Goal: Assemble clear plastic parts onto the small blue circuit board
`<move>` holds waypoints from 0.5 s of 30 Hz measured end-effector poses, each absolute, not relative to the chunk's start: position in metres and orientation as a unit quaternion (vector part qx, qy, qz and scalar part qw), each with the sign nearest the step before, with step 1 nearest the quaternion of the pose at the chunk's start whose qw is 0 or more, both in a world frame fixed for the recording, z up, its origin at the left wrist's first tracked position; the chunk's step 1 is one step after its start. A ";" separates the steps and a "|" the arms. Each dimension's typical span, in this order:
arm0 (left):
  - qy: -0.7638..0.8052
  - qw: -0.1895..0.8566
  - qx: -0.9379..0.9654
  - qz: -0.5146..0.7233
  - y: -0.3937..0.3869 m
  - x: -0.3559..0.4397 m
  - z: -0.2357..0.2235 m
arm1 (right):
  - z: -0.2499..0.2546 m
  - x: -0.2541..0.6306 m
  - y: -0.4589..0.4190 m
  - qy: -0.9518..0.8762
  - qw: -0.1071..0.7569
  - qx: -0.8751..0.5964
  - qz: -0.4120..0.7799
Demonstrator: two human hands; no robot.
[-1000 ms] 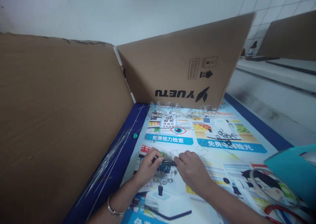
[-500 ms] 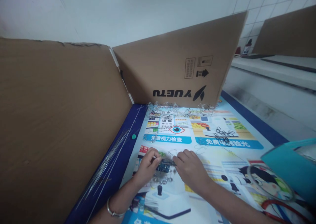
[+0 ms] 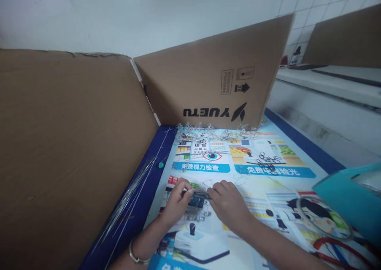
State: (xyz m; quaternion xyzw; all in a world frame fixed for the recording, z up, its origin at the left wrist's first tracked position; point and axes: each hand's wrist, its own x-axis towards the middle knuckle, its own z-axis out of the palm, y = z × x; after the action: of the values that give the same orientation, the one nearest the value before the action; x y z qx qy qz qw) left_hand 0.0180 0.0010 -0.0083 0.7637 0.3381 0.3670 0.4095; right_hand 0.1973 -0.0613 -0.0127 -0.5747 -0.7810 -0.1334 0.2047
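Over the printed sheet, my left hand [image 3: 178, 196] is closed in a pinch on one end of a thin wire piece [image 3: 201, 194]. My right hand [image 3: 228, 198] is closed on its other end, with the knuckles up. Blur and the fingers hide the exact shape of this dark, thin piece. Just below it, between the hands, lies or hangs a cluster of clear beads [image 3: 199, 215]; whether they are joined to the wire I cannot tell. A metal bangle [image 3: 135, 254] circles my left wrist.
Straight wires [image 3: 131, 194] lie along the left side. Clear beaded pieces [image 3: 202, 132] line the cardboard wall [image 3: 208, 75]. Dark wire loops [image 3: 268, 161] rest farther back. At right are a teal bag [image 3: 351, 198], a wire coil [image 3: 347, 230] and a red-handled tool [image 3: 324, 244].
Both hands stay in nearly the same place, still closed on the wire piece. The beads below it look more smeared and slightly shifted. The whole view has moved a little.
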 end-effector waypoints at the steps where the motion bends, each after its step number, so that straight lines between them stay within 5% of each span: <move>1: 0.340 0.412 0.760 0.370 0.001 0.018 -0.009 | -0.012 0.197 -0.062 -0.779 0.208 -0.577 -0.127; 15: 0.377 0.409 0.736 0.385 -0.003 0.021 -0.011 | -0.008 0.193 -0.065 -0.768 0.202 -0.597 -0.112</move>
State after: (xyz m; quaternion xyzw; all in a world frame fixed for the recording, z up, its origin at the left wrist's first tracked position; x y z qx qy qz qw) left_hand 0.0206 -0.0027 -0.0110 0.7359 0.3773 0.3853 0.4094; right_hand 0.1926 -0.0655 -0.0083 -0.5971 -0.7681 -0.1124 0.2024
